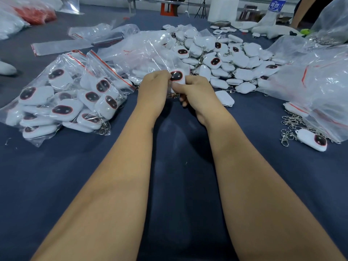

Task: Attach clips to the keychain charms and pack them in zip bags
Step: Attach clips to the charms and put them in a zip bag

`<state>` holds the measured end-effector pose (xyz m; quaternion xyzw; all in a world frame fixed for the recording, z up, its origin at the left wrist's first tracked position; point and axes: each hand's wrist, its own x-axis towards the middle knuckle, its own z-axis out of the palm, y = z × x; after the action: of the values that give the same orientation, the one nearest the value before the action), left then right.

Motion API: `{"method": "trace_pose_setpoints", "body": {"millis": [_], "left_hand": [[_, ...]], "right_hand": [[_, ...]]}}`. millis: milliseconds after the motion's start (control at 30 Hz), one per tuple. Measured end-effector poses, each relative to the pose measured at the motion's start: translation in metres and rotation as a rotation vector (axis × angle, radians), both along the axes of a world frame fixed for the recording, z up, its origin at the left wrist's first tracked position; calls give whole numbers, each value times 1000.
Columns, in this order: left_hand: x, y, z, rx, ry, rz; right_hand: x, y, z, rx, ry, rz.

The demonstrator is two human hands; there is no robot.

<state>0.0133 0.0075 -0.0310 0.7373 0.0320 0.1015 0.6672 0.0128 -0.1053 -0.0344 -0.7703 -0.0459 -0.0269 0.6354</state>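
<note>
While my left hand (pixel 153 85) pinches the near edge of a small zip bag (pixel 170 87), my right hand (pixel 195 89) grips the charm (pixel 177 76) and its clip (pixel 175 95) just beside it. To do this well, I judge, I should hold the mouth wide and slide the charm in flat. Packed bags (pixel 64 98) lie left on the blue bench (pixel 178 185), loose charms (pixel 231 61) heap beyond, spare clips (pixel 291 127) right; a bottle (pixel 275 4) stands far back.

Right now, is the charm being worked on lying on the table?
No, both the left hand and right hand hold the charm above the table.
</note>
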Motion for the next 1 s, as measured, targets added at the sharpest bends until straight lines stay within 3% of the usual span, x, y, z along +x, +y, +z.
{"method": "trace_pose_setpoints", "body": {"millis": [333, 1000], "left_hand": [[2, 1, -6, 112, -53, 0], [3, 3, -6, 152, -45, -27]], "right_hand": [[-2, 6, 5, 128, 36, -73], [-1, 5, 1, 151, 9, -98]]}}
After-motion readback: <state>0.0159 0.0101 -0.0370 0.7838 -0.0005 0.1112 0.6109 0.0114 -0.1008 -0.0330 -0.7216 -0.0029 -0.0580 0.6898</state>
